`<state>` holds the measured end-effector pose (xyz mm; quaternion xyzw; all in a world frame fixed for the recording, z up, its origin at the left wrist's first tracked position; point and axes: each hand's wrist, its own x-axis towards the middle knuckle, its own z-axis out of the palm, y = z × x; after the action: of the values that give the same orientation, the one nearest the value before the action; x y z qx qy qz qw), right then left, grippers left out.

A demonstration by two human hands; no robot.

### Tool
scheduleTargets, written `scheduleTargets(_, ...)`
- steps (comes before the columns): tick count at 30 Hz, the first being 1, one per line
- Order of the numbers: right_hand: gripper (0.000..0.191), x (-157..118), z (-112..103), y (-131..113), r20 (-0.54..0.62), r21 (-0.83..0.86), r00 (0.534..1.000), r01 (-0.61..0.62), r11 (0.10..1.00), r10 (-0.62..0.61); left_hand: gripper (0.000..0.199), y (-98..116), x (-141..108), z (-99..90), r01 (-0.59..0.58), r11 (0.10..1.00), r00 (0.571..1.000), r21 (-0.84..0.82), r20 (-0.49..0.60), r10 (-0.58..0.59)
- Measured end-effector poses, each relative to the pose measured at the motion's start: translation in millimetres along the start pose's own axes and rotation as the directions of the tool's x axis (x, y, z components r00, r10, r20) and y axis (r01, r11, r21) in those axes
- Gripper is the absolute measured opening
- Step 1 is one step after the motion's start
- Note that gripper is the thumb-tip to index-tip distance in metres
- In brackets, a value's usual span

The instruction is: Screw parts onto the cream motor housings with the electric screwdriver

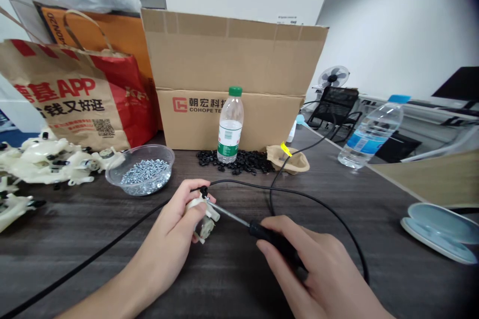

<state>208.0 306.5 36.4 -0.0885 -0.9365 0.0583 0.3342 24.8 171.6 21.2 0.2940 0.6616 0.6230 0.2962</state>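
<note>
My left hand [175, 227] is closed around a small white plastic part [205, 227] with a clear section and a short spout. At its top sits a small black piece [204, 190], near my left fingertips. My right hand [318, 264] grips the black handle of a screwdriver [239, 219]. The screwdriver's metal shaft slants up and left, its tip at the top of the white part, by the black piece. Whether a screw sits under the tip is too small to tell.
A clear bowl of screws [140, 190] stands left, beside several white plastic assemblies [48, 159]. Behind are a bottle [230, 132], black small pieces [254, 162], a pulp tray [295, 163] and a cardboard box [262, 119]. A black cable [322, 199] crosses the table; an open case [441, 239] lies right.
</note>
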Motion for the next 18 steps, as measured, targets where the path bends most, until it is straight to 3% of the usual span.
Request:
scheduleTargets(7,0.016,5.0,-7.0,5.6,0.050,0.115,0.988,-0.152,0.982,0.147,0.032,2.1,3.4,0.3,0.028,0.998,1.000,-0.059,-0.010,-0.028)
scheduleTargets(12,0.011,10.6,-8.9,2.6,0.202,0.325,0.918,-0.392,0.861,0.342,0.030,6.3,-6.0,4.1,0.042,0.992,0.994,-0.118,0.105,-0.029)
scheduleTargets(14,0.010,10.3,-5.9,-0.9,0.265,0.382,0.905,-0.414,0.826,0.331,0.027,6.1,-12.4,6.8,0.078,0.981,0.980,-0.176,0.196,-0.042)
scheduleTargets(18,0.014,7.6,-3.0,-2.6,0.255,0.505,0.946,-0.305,0.807,0.199,0.023,1.9,-21.9,14.5,0.204,0.934,0.926,-0.293,0.368,-0.087)
